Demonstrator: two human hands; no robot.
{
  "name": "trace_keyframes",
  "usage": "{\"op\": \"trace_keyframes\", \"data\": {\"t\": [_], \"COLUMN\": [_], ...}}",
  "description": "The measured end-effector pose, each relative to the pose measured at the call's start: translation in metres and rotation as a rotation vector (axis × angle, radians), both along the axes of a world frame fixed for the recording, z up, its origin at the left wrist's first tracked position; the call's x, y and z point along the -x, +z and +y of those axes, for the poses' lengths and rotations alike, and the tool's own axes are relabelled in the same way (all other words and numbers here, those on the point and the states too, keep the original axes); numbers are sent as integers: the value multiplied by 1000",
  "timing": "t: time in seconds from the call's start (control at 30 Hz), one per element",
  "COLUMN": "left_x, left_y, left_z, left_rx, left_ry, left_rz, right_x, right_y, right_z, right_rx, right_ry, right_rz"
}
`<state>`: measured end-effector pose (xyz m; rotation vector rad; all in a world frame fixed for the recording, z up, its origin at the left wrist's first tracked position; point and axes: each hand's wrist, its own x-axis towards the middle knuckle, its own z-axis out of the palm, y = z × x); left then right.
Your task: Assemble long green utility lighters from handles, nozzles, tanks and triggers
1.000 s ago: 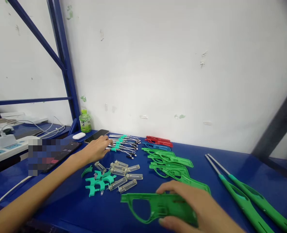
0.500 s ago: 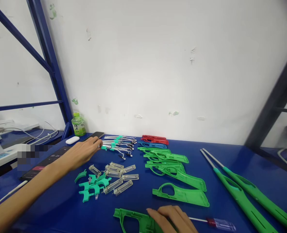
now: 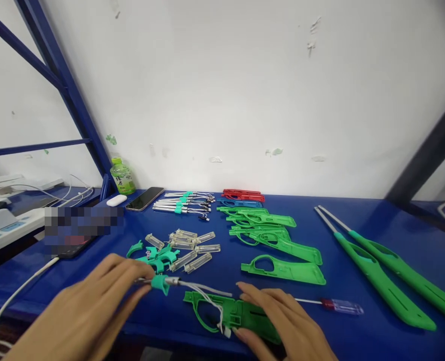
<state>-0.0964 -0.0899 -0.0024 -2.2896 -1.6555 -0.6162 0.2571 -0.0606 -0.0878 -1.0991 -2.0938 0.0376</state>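
My left hand pinches a metal rod assembly with a teal collar; its white wires trail right over a green shell half at the front edge. My right hand rests its fingers on that shell's right part, thumb near the wire ends. Beyond my left hand lie teal clips and clear plastic cartridges. Several more rod assemblies lie in a row behind them.
Green shell halves, a blue one and red ones lie at centre. A screwdriver and two long green lighters are right. Phone, white case, bottle and power strip are left.
My left hand has come back from the rod row towards the front edge, now with one rod assembly in it. My right hand remains at the front shell. The view has tilted down slightly.
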Motion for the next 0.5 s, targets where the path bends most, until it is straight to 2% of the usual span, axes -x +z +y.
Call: {"op": "trace_keyframes", "data": {"t": [0.07,0.13,0.37,0.5], "left_x": [-4,-8,-26,-26], "left_y": [-16,-23,-10,-10], "left_z": [-5,-6,0,2], "left_rx": [-6,-15,-75,-54], "left_ry": [-78,-111,-206,-225], "left_rz": [43,78,190,249], "right_x": [-4,-7,-11,-12], "right_y": [1,4,12,11], "right_z": [2,4,3,4], "right_rx": [-8,-27,-64,-80], "right_ry": [31,62,82,85], "right_rz": [-37,-84,-136,-148]}}
